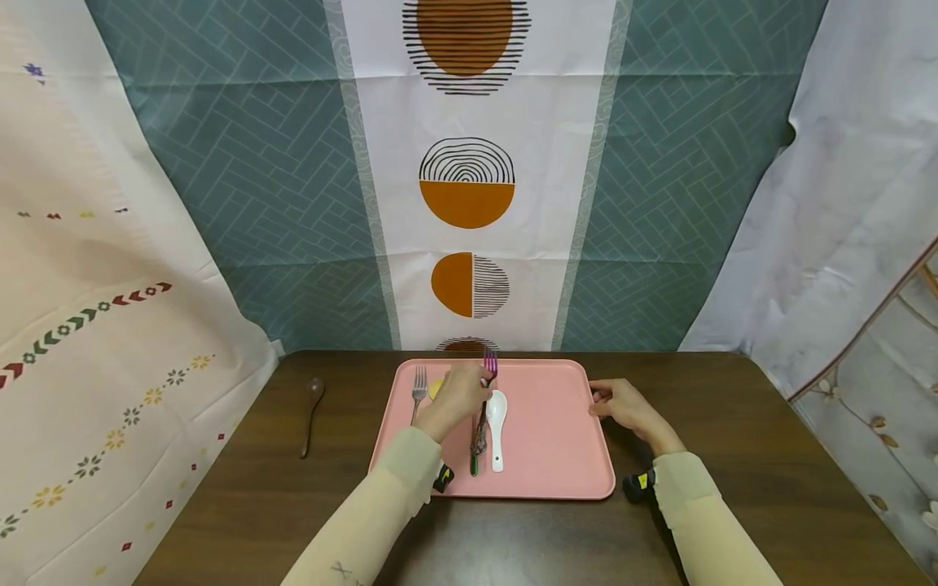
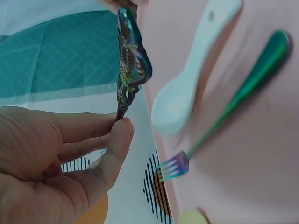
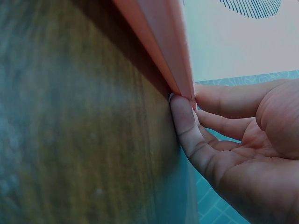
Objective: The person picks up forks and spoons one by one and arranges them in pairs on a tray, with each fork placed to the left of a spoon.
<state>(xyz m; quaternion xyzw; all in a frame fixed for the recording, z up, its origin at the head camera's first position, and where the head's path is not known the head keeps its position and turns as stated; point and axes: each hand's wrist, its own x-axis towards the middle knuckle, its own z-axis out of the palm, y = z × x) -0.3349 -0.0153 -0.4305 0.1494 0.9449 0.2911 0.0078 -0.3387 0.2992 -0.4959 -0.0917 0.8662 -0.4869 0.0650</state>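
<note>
My left hand (image 1: 458, 399) is over the left half of a pink tray (image 1: 550, 439), pinching an ornate, dark iridescent fork (image 2: 131, 56). Its purple tines show above my fingers in the head view. Lying on the tray below is another iridescent fork (image 2: 238, 98) with a green handle. To its right rests a white spoon (image 1: 497, 427). A silver fork (image 1: 419, 382) lies farther left, beside a yellow piece (image 1: 436, 387) that my hand partly covers. My right hand (image 1: 626, 407) grips the tray's right rim between thumb and fingers.
A small brown spoon (image 1: 313, 415) lies on the dark wooden table (image 1: 344, 496), left of the tray. Patterned cloth (image 1: 293, 203) hangs behind the table's far edge. White cloths hang at both sides.
</note>
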